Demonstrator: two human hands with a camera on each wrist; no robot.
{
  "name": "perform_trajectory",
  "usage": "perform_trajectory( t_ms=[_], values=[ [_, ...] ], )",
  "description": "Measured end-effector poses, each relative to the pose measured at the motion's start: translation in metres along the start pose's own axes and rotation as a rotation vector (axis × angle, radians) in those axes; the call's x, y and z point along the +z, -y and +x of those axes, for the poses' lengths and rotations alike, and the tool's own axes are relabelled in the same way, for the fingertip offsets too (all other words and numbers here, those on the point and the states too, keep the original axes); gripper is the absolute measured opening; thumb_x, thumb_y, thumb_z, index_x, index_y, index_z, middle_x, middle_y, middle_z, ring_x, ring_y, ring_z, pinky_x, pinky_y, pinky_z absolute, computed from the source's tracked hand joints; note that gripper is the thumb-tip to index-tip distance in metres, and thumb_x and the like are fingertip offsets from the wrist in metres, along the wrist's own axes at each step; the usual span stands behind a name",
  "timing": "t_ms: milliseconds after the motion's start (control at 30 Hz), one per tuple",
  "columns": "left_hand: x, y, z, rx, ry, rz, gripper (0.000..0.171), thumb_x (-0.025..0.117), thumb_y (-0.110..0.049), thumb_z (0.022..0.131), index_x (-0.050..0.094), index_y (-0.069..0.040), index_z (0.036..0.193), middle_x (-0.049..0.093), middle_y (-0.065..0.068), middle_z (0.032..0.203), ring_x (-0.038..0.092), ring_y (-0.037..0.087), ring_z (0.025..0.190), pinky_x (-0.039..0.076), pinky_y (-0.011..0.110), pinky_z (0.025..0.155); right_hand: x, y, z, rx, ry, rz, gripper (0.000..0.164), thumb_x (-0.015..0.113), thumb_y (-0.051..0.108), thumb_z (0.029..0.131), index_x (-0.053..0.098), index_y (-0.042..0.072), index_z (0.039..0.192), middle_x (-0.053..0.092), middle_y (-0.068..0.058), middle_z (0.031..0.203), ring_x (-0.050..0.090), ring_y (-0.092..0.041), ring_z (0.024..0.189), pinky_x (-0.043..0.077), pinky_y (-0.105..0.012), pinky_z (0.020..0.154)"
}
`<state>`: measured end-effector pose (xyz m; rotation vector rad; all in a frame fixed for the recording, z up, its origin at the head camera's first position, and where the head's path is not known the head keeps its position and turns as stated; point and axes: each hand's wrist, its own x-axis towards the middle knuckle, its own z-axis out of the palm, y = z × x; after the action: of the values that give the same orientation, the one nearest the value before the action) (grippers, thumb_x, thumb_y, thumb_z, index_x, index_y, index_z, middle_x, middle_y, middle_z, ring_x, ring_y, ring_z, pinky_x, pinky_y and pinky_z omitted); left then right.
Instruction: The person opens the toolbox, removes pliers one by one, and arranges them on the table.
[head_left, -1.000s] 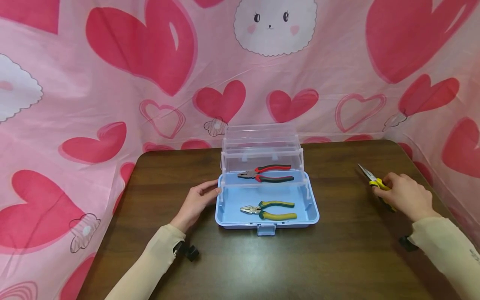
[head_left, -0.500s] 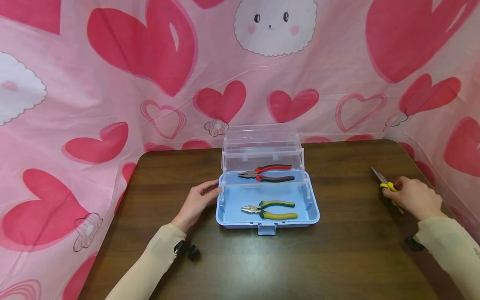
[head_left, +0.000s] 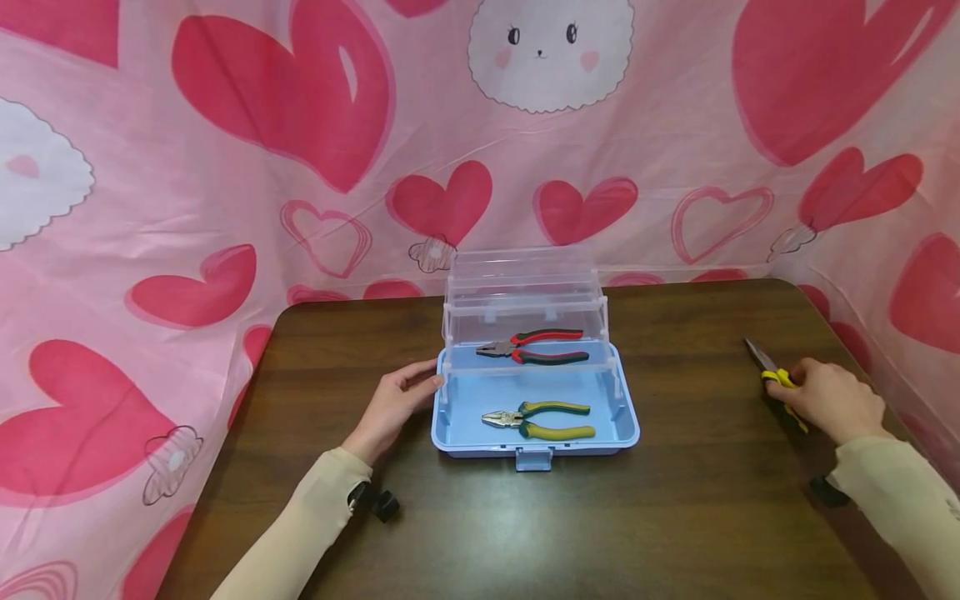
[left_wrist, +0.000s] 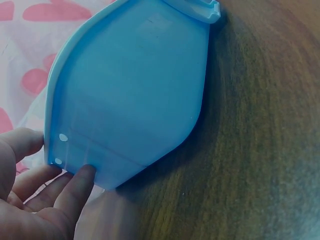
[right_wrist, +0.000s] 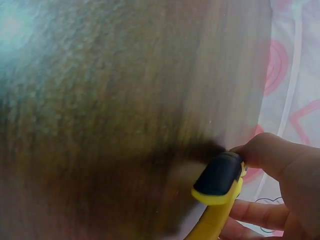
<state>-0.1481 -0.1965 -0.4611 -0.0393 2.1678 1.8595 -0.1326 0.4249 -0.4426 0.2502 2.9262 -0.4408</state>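
Note:
Near the table's right side, my right hand (head_left: 842, 400) holds long-nose pliers (head_left: 777, 377) with yellow and black handles, nose pointing away and to the left. In the right wrist view, thumb and fingers hold the handles (right_wrist: 217, 182); the nose is out of sight. My left hand (head_left: 392, 408) touches the left end of a light-blue toolbox (head_left: 442, 446), thumb at the rim and fingertips against the outer wall (left_wrist: 135, 90). Combination pliers with red and black handles (head_left: 551, 358) lie in the toolbox's clear raised tray. Yellow-green combination pliers (head_left: 558, 432) lie in the blue base.
The clear lid (head_left: 525, 265) stands raised at the toolbox's back, close to the pink heart-print curtain (head_left: 337, 125). A latch (head_left: 533, 458) hangs at the toolbox's front. All of this is on a dark wooden table (head_left: 337, 342).
My right hand and the long-nose pliers have shifted right and slightly nearer over the first half second, then stayed almost still. The left hand and toolbox keep their places.

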Motion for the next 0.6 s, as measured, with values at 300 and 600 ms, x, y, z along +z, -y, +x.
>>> perform_trajectory(
  t_ms=[300,600],
  values=[
    [0.0009,0.0017,0.0010,0.008,-0.006,-0.017,0.049,0.072,-0.024,0.101,0.061,-0.008,0.146,0.063,0.015,0.143,0.067,0.028,0.123,0.056,0.040,0.102,0.0023,-0.0037,-0.0004,0.006,0.024,0.007,0.075,0.063,0.059,0.097,0.054,-0.012,0.119,0.065,-0.034,0.096,0.060,-0.047,0.076,0.047,-0.060,0.059],
    [0.0002,0.0004,-0.0001,0.000,0.004,-0.005,0.051,0.071,-0.026,0.101,0.060,-0.009,0.147,0.061,0.016,0.145,0.066,0.030,0.125,0.054,0.042,0.104,0.0022,-0.0051,-0.0004,0.009,0.044,0.004,0.078,0.062,0.060,0.097,0.053,-0.013,0.121,0.063,-0.037,0.102,0.060,-0.050,0.078,0.047,-0.060,0.059]
  ],
)
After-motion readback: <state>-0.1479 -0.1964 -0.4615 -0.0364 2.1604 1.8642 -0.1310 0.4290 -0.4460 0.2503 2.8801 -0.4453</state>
